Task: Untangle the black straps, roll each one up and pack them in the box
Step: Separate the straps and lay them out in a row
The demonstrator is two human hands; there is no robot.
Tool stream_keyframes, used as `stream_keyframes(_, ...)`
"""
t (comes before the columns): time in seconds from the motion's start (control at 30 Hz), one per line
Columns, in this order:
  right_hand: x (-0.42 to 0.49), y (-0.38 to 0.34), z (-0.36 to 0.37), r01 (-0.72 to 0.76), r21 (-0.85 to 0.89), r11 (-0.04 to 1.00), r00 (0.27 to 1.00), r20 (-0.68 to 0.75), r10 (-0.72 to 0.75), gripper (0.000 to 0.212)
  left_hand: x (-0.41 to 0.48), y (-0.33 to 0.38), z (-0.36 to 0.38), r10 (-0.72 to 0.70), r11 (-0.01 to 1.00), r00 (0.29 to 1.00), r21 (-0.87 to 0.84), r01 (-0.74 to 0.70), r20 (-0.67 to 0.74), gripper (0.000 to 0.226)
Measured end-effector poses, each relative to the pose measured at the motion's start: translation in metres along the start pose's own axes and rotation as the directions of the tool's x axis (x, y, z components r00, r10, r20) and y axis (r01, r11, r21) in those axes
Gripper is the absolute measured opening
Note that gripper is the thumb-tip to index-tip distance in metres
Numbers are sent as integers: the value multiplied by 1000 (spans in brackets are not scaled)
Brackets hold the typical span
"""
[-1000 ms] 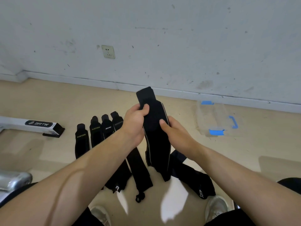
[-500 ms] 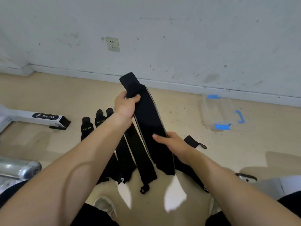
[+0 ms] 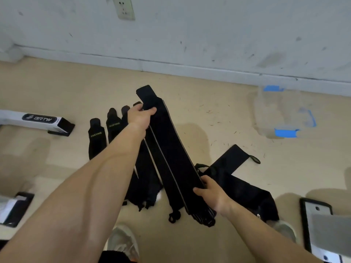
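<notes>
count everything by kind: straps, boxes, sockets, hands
laid-out straps, left row: 4
held strap: 1
crossed straps, right pile: 2, though the overlap may hide more
clear box: 1
wall socket: 1
hands: 2, left hand and right hand, both gripping the held strap
total: 11

Scuffed white wall (image 3: 209,31), socket (image 3: 124,7), beige floor (image 3: 57,86)
</notes>
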State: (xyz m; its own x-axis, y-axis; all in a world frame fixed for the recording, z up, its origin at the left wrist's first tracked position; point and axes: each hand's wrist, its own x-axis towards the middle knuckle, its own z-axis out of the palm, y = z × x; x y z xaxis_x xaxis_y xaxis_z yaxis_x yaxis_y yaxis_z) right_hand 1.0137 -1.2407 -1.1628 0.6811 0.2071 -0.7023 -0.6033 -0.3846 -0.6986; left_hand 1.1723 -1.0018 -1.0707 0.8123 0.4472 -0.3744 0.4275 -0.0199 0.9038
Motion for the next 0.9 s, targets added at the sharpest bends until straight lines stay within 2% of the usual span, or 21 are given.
stream_keyframes(0.17,56,-10,13,13,115,993,1000,10,-14,30,62,-12,24,24,999,999,43,-26,39,12)
stream_keyframes(0.23,82,-19,19,21,155,988,1000,-13,-19,33,89,-13,30,48,997,999,53,-48,4,37)
stream_keyframes(0.3,107,-27,24,37,103,994,997,-64,-30,39,105,-19,32,84,975,995,208,-73,-48,63)
stream_keyframes(0.37,127,-33,26,31,13,999,993,-117,-30,49,104,-44,33,158,885,987,444,-141,-2,58)
stream_keyframes(0.43,140,-34,25,17,-72,997,988,-153,-28,50,92,-86,37,163,723,973,651,-230,163,45)
stream_keyframes(0.5,147,-32,26,17,-146,989,985,-165,-41,48,74,-126,47,57,579,938,755,-309,341,45)
stream_keyframes(0.57,151,-27,26,22,-213,977,985,-165,-58,51,59,-157,59,-90,420,872,812,-406,482,57)
stream_keyframes(0.67,153,-14,22,21,-326,945,980,-180,-84,50,46,-178,70,-264,192,773,817,-545,577,73)
stream_keyframes(0.73,150,-5,20,8,-386,922,975,-200,-93,42,45,-183,71,-303,137,747,803,-580,591,79)
stream_keyframes(0.8,145,3,20,14,-433,901,973,-203,-112,40,49,-185,70,-322,141,729,792,-593,603,84)
stream_keyframes(0.9,138,10,22,44,-475,879,975,-171,-141,48,58,-186,68,-344,172,711,786,-594,613,88)
